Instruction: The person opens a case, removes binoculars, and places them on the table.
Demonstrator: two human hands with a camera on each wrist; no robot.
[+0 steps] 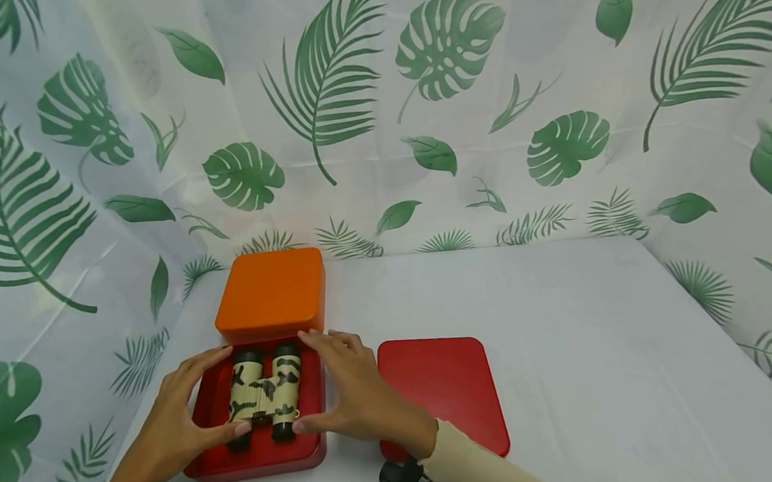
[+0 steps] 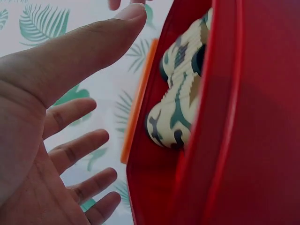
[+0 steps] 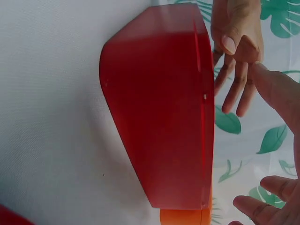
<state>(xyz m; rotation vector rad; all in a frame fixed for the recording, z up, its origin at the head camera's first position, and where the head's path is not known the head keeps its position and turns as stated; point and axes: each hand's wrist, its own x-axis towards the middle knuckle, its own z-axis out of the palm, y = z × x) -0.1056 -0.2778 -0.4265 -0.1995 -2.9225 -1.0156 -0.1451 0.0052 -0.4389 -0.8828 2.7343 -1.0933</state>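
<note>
A pair of camouflage binoculars [image 1: 265,399] lies in the open red box [image 1: 261,470], its black eyepieces and lens ends partly showing. Over the box's left side my left hand [image 1: 180,420] is spread, thumb across the near end of the left barrel. The right hand [image 1: 353,396] hovers over the right side, its thumb by the near end of the right barrel. Both wrist views show gaps around the fingers: the left hand [image 2: 56,108] has straight, parted fingers, and the right hand [image 3: 281,108] stands above the rim, apart from the box [image 3: 159,112]. Neither grips anything.
Behind the red box stands a closed orange box [image 1: 271,294]. A flat red lid [image 1: 436,387] lies to the right, under my right forearm. Leaf-patterned cloth [image 1: 481,152] hangs around the back and sides of the white table [image 1: 584,376].
</note>
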